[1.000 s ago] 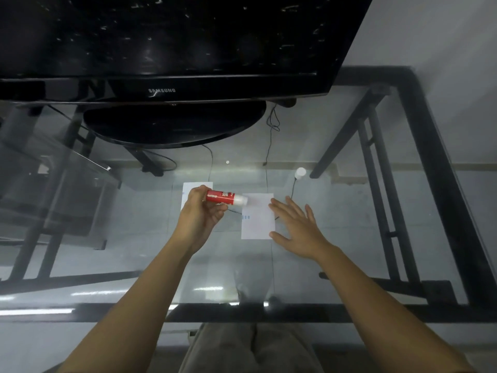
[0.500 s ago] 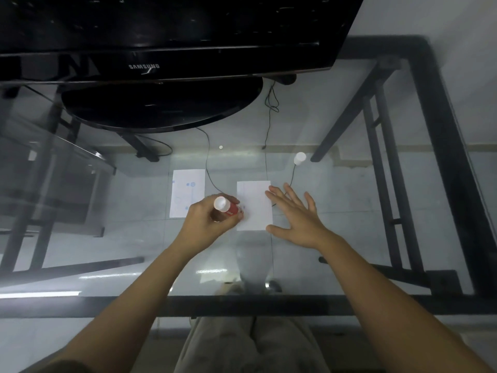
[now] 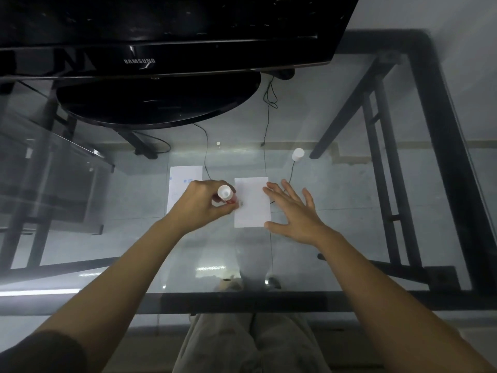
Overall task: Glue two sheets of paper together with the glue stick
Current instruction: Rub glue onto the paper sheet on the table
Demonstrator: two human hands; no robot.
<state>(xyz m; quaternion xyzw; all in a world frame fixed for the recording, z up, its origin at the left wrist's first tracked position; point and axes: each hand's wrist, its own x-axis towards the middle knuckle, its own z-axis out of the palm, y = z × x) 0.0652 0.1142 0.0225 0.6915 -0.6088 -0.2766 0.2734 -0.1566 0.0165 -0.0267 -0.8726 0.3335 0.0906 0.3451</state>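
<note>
Two white paper sheets lie on the glass table. The left sheet [image 3: 179, 184] is partly covered by my left hand [image 3: 200, 207]. That hand grips a red glue stick [image 3: 226, 193] upright, its white end toward the camera, its lower end at the left edge of the right sheet [image 3: 251, 203]. My right hand [image 3: 294, 211] lies flat with spread fingers, the fingertips on that sheet's right edge. The glue stick's white cap [image 3: 298, 154] stands apart, behind the right sheet.
A black Samsung TV [image 3: 161, 36] on a round base [image 3: 158, 103] fills the back of the glass table [image 3: 349, 238]. Thin cables run under the glass. The table's black front frame [image 3: 242, 302] is just above my knees.
The glue stick turned from lying sideways to upright, and my left hand brought it down to the right sheet's left edge. The right hand stayed on the sheet.
</note>
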